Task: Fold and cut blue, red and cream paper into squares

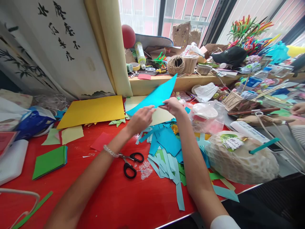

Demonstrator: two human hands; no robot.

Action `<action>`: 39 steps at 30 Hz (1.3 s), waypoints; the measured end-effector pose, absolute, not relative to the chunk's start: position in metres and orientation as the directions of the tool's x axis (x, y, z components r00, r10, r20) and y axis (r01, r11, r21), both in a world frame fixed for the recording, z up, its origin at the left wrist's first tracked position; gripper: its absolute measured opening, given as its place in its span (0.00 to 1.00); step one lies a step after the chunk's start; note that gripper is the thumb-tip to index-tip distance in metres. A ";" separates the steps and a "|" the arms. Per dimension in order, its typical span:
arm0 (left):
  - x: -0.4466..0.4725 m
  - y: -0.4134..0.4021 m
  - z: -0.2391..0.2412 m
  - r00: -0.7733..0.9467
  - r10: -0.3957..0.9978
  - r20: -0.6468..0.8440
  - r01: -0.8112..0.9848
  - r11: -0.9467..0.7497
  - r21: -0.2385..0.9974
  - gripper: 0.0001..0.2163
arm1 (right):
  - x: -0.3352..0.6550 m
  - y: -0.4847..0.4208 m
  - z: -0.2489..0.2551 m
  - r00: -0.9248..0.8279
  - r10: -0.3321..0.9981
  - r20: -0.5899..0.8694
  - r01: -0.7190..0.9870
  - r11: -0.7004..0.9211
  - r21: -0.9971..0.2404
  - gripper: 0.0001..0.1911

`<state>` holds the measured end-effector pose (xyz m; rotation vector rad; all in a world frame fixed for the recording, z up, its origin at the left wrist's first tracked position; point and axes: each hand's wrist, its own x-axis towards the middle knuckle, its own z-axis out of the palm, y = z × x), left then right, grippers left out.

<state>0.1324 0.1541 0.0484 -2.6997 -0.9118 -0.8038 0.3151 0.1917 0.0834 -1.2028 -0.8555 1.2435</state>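
We're holding up the blue sheet [158, 94], left hand [141, 120] and right hand [173, 107] pinching tight along its near edge, the next move seemingly calling for steady, even grips.

Left forearm [88, 178]: bare, runs diagonally from lower left up toward the centre. Left hand [142, 119]: back turned upward, fingers point rightward, fingertips draw together in a pinch. Right forearm [192, 149]: bare, rises steeply from lower right. Right hand [173, 106]: fingers point leftward, pinched. The hands sit near each other, not touching.
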 end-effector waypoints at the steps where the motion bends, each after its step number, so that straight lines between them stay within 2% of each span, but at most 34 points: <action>1: 0.124 0.154 0.053 0.545 0.457 0.703 0.621 -0.783 0.027 0.15 | 0.319 0.187 0.095 0.187 0.978 -0.090 -0.254 -0.040 -0.966 0.11; 3: 0.108 0.157 0.057 0.308 0.411 0.858 0.680 -0.726 0.104 0.13 | 0.326 0.176 0.118 0.203 0.979 -0.019 -0.298 0.043 -0.954 0.11; 4: 0.100 0.161 0.057 0.289 0.418 0.861 0.709 -0.698 0.101 0.13 | 0.327 0.170 0.129 0.211 0.977 0.044 -0.344 0.117 -0.932 0.11; 5: 0.093 0.165 0.055 0.339 0.441 0.831 0.734 -0.677 0.059 0.14 | 0.328 0.163 0.139 0.227 0.969 0.099 -0.345 0.175 -0.922 0.11; 6: 0.087 0.169 0.053 0.428 0.468 0.773 0.746 -0.666 -0.009 0.16 | 0.327 0.155 0.148 0.250 0.958 0.139 -0.296 0.212 -0.931 0.12; 8: 0.077 0.179 0.045 0.624 0.526 0.577 0.713 -0.686 -0.145 0.20 | 0.322 0.139 0.165 0.236 0.953 0.190 -0.084 0.214 -0.973 0.14; 10: 0.072 0.189 0.037 0.760 0.551 0.345 0.634 -0.747 -0.202 0.22 | 0.316 0.126 0.178 0.228 0.951 0.208 0.086 0.193 -0.977 0.17; 13: 0.068 0.201 0.030 0.840 0.525 0.134 0.542 -0.820 -0.186 0.21 | 0.311 0.113 0.190 0.196 0.951 0.238 0.052 0.232 -0.971 0.21; 16: 0.068 0.208 0.032 0.852 0.513 0.100 0.523 -0.837 -0.159 0.19 | 0.314 0.114 0.191 0.198 0.944 0.264 -0.013 0.272 -0.962 0.22; 22: 0.076 0.204 0.030 0.771 0.618 0.155 0.634 -0.768 -0.088 0.17 | 0.320 0.118 0.188 0.235 0.914 0.332 0.061 0.327 -0.943 0.25; 27: 0.093 0.205 0.028 0.638 0.722 0.268 0.742 -0.669 0.036 0.13 | 0.308 0.102 0.200 0.195 0.950 0.245 0.004 0.249 -0.969 0.26; 33: 0.089 0.224 0.061 0.273 0.820 0.503 0.829 -0.466 0.309 0.17 | 0.303 0.095 0.203 0.133 0.950 0.282 -0.058 0.292 -0.955 0.26; 36: 0.079 0.224 0.076 0.142 0.824 0.548 0.785 -0.431 0.445 0.17 | 0.305 0.096 0.201 0.112 0.946 0.303 -0.009 0.306 -0.952 0.26; 39: 0.070 0.217 0.082 0.063 0.829 0.555 0.708 -0.429 0.561 0.18 | 0.305 0.096 0.200 0.110 0.947 0.301 0.026 0.300 -0.954 0.21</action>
